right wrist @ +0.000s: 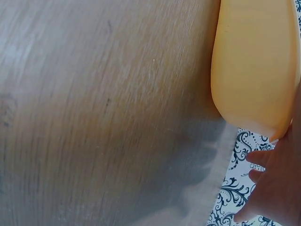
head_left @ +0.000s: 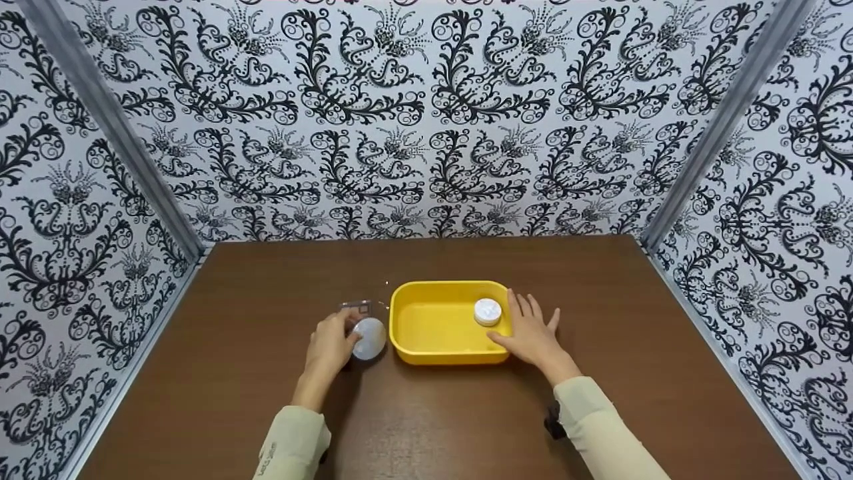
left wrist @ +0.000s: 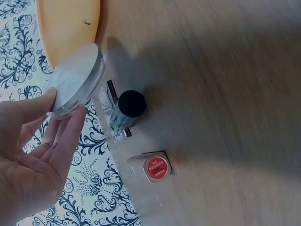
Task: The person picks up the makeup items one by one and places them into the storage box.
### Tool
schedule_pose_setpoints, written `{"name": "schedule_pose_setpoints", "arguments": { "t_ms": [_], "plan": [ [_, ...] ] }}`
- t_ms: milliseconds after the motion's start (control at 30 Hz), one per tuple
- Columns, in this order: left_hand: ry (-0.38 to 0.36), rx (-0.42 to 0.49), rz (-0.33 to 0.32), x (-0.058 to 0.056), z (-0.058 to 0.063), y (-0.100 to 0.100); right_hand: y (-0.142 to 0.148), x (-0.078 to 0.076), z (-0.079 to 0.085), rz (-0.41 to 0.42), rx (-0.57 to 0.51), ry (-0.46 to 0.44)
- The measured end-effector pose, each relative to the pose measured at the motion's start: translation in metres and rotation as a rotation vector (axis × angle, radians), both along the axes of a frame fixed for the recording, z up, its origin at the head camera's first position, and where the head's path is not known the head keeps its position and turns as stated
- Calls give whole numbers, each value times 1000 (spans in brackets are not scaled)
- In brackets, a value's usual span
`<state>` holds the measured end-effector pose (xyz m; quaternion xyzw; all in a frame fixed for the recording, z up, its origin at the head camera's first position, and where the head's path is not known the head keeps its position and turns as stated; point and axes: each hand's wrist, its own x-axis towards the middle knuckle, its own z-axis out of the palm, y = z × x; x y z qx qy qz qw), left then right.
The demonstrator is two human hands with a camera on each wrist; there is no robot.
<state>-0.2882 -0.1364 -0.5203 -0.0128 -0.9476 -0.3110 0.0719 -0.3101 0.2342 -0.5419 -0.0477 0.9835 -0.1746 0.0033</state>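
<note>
A round case is pinched by the left hand, apparently for loading; lifting over the tub, touched by the wide-spread right hand, seems needed.

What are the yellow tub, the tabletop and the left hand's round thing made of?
Yellow tub: probably plastic, satiny, given its even colour and smooth rounded corners. Tabletop: wood or wood-look laminate with a sheen; streaky brown grain shows. Round thing in the left hand: likely plastic; its edge looks clear and glossy.
</note>
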Motion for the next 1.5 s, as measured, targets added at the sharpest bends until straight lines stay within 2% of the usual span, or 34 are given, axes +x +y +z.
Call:
{"name": "schedule_pose_setpoints", "arguments": {
  "t_ms": [567, 1067, 1300, 1500],
  "plan": [
    [74, 148, 97, -3, 14, 2, 0, 0, -1, -2, 2, 4],
    [145, 195, 97, -4, 23, 13, -1, 0, 0, 0, -19, 8],
    [117, 207, 102, -4, 28, 22, -1, 0, 0, -2, -18, 19],
    [149, 237, 82, -5, 30, 27, -1, 1, -1, 0, -22, 12]
  ]
}}
